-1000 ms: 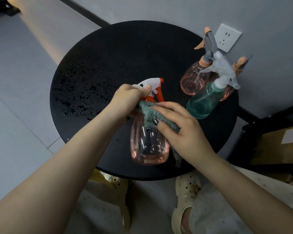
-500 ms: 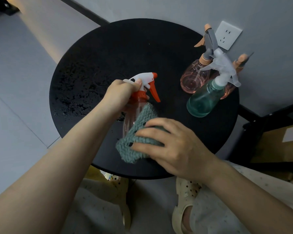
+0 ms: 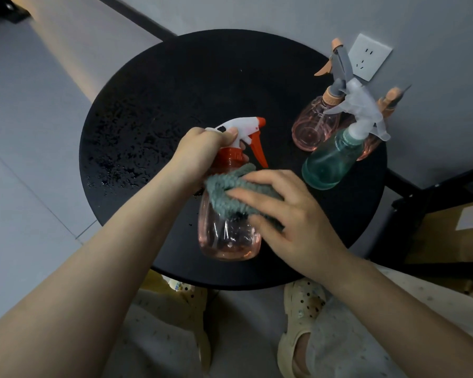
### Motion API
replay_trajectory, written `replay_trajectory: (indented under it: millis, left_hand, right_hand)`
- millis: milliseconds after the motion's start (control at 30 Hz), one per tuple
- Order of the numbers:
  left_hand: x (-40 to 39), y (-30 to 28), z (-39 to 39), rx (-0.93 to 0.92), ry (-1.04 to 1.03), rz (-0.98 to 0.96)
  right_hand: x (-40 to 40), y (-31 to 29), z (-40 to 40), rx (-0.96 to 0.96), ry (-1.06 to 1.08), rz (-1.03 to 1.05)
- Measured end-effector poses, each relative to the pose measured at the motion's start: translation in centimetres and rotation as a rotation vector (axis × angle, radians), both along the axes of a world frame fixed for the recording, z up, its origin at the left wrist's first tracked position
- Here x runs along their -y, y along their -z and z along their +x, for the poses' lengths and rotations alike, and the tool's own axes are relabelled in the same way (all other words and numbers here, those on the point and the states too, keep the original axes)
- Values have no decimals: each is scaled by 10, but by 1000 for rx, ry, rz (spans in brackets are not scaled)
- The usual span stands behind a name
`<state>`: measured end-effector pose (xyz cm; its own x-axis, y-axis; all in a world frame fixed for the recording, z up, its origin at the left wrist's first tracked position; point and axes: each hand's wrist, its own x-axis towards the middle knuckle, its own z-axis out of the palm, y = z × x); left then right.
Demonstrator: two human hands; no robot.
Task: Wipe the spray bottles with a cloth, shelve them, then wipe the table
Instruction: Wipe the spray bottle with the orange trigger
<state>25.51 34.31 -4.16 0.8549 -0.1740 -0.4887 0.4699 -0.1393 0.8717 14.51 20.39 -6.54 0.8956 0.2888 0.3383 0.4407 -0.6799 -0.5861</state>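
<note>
One pink spray bottle (image 3: 228,230) with a white and orange trigger head is in your hands, held tilted over the near part of the round black table (image 3: 175,85). Your left hand (image 3: 200,154) has its fingers curled round the bottle's neck just under the trigger, and your right hand (image 3: 287,214) presses the grey-green cloth (image 3: 230,190) against the bottle's shoulder — fingers spread and only lightly bent, the cloth pinned beneath them.

You are in the first step, wiping the bottles, and this one looks only partly covered: the lower body and base sit bare below the cloth. Next, you would want to carry the cloth down and round the body while the left hand turns the bottle by its neck — keep that grip firm, since a wet bottle could slip.

Three more bottles wait at the far right of the table: a teal bottle (image 3: 331,162), a pink bottle (image 3: 314,126) just behind it, and what seems to be a third pink one (image 3: 388,105), mostly hidden. Water droplets (image 3: 120,165) bead the table's left side, so that wipe is yet to come. No shelf can be clearly made out, though a dark frame (image 3: 434,197) stands at the right.
</note>
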Motion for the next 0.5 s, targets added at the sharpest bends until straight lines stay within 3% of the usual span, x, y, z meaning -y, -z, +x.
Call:
replay_trajectory:
  millis: [233, 400, 500]
  left_hand:
    - [-6, -3, 4, 60, -28, 110]
    - [-1, -2, 2, 57, -17, 93]
    - [1, 1, 0, 61, 4, 95]
  right_hand:
    - [-5, 2, -9, 292, -279, -386]
    - [-3, 0, -6, 239, -200, -357]
    - [-2, 0, -1, 100, -51, -210]
